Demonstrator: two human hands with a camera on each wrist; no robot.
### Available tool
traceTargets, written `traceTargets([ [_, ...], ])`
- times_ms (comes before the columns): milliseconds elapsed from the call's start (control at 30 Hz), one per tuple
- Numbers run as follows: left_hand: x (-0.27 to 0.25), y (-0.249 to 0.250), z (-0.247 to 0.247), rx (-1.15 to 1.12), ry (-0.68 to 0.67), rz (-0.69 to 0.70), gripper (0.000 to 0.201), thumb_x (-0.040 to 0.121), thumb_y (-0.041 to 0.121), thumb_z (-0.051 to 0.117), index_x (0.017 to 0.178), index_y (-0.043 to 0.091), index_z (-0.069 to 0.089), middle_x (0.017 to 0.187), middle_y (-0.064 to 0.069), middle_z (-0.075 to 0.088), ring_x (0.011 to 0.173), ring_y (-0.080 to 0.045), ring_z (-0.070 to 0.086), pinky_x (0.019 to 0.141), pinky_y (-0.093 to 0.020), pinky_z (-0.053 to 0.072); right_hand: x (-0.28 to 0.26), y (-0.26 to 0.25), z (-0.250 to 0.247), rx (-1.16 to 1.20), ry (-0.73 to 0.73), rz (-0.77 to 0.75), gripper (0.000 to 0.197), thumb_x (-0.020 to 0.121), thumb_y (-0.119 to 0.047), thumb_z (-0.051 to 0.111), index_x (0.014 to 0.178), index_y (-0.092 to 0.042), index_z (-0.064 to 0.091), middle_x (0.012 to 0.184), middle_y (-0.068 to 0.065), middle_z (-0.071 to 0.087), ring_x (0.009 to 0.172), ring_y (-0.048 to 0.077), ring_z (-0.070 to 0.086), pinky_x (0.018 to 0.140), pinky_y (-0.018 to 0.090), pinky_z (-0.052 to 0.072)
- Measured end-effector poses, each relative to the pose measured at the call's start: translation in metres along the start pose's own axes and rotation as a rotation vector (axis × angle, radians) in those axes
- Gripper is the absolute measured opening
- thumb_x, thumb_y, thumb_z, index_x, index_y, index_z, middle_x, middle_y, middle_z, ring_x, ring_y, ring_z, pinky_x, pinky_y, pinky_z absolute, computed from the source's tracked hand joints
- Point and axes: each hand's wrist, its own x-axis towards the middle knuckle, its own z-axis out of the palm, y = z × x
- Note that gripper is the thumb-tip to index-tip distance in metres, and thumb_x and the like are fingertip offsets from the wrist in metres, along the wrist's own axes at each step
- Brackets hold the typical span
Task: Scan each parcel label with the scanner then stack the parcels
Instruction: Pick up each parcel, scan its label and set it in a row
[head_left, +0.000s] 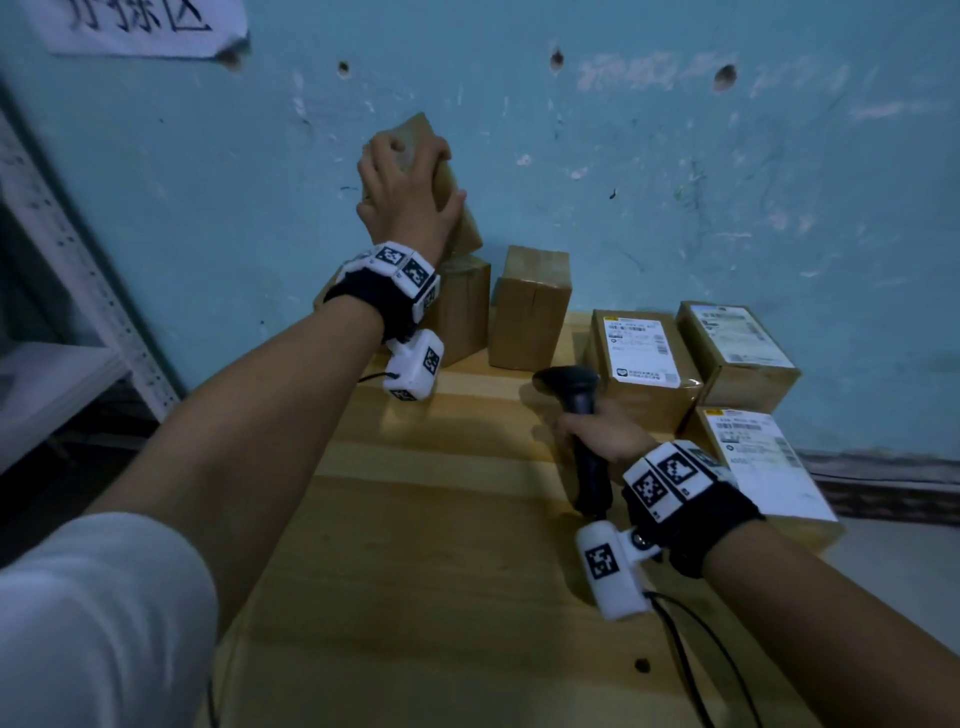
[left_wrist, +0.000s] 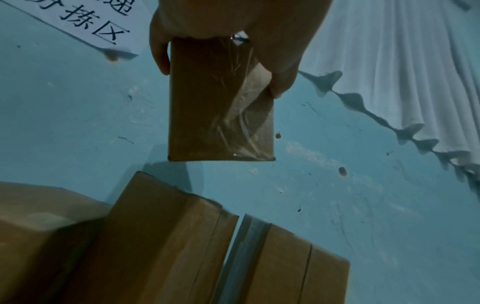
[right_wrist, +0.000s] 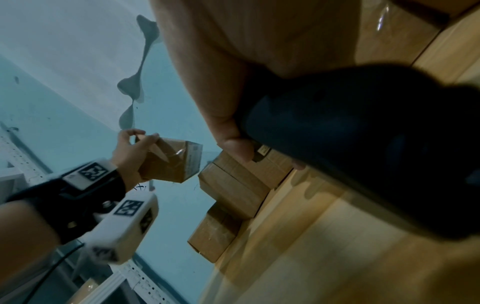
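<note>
Wall: teal wall (head_left: 649, 171) is rising behind everything.
Table: wooden table (head_left: 441, 545) is lying under both hands.
Parcels: three labelled parcels (head_left: 641, 358) are sitting just beyond the right hand.
Held parcel: left hand (head_left: 402, 200) is gripping a raised parcel (left_wrist: 221, 107), fingers curled round it, above two standing parcels (head_left: 530, 309).
Scanner: right hand (head_left: 608, 434) is clasping the scanner (head_left: 579, 395), upright.
</note>
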Motion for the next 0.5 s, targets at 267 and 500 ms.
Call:
traceTargets([
  [267, -0.057, 0.011, -0.042, -0.009, -0.045, 0.117, 0.036, 0.086, 0.034, 0.058, 0.121, 0.026, 0.052, 0.141, -0.013, 0.029, 0.131, -0.031, 0.028, 0.098, -0.048, 0.035, -0.02, -0.01, 0.004, 0.132, 0.107, -0.03, 0.024, 0.087, -0.012, 0.058, 0.109, -0.002, 0.056, 0.088, 0.013, 0.057, 0.082, 0.025, 0.053, 0.066, 0.029, 0.04],
  [500, -0.132, 0.02, -0.068, -0.111, -0.057, 0.194, 0.033, 0.079, 0.032, 0.065, 0.111, 0.023, 0.061, 0.131, -0.016, 0.041, 0.122, -0.033, 0.038, 0.093, -0.048, 0.037, -0.04, -0.034, -0.001, 0.443, 0.227, -0.122, 0.018, 0.075, -0.018, 0.069, 0.082, -0.015, 0.052, 0.099, 0.02, 0.065, 0.089, 0.032, 0.064, 0.091, 0.049, 0.051],
])
